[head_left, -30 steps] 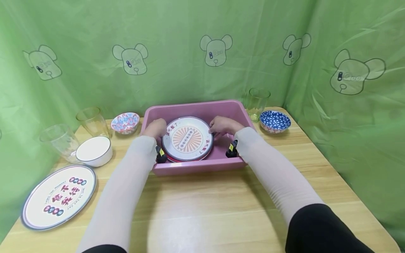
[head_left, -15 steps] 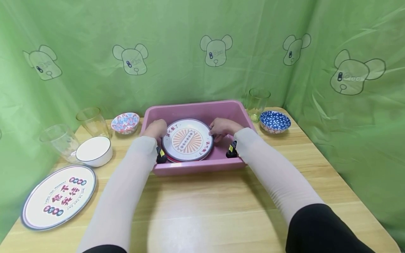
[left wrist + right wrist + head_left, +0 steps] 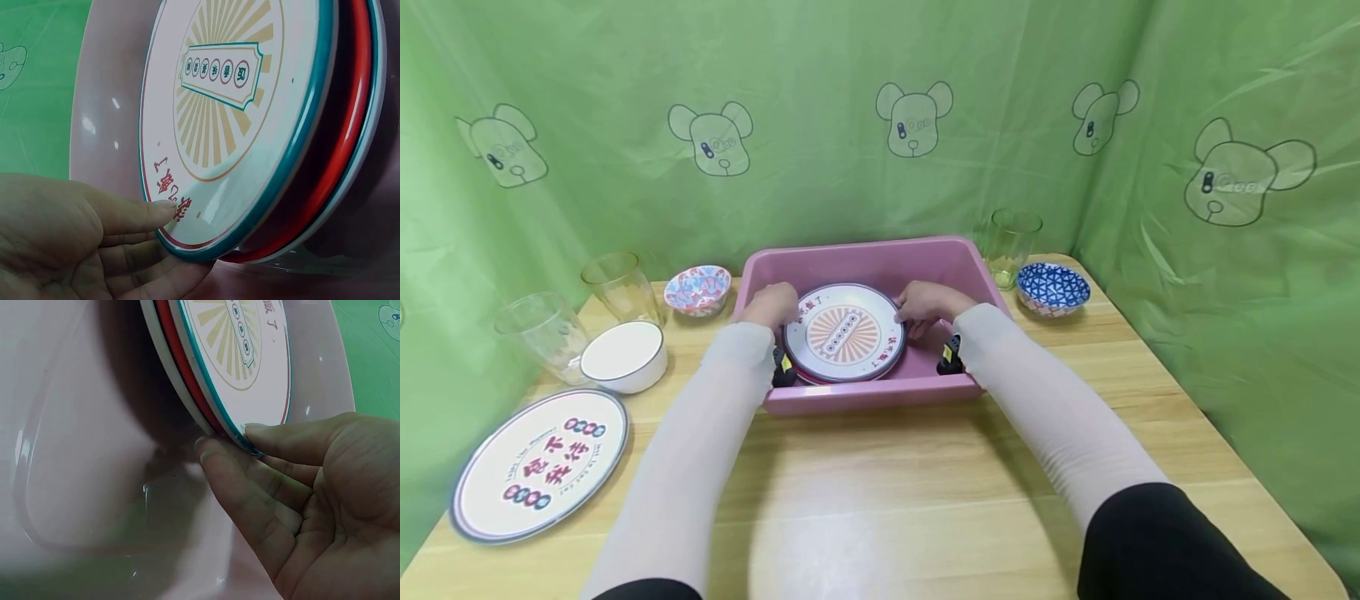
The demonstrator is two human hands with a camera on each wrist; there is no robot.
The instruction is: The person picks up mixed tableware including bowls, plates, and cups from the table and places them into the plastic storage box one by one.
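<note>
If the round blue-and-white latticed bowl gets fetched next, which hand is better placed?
Right, probably. The right hand, in the rectangular pink plastic bin, is nearer the bowl; the left hand is across the round white sunburst-printed plate. Both pinch that plate's rim, so either would likely need freeing first.

white plate (image 3: 846,333) with orange sunburst, pink tub (image 3: 868,400), green curtain (image 3: 820,167)

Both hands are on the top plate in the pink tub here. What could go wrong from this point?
1. The left hand and right hand hold the top plate only at its rim, so it might slip.
2. If it does, it could clack onto the red-edged plate just below.
3. The right hand's fingertips lie close to the lower edges, so lifting may nudge what is underneath.
</note>
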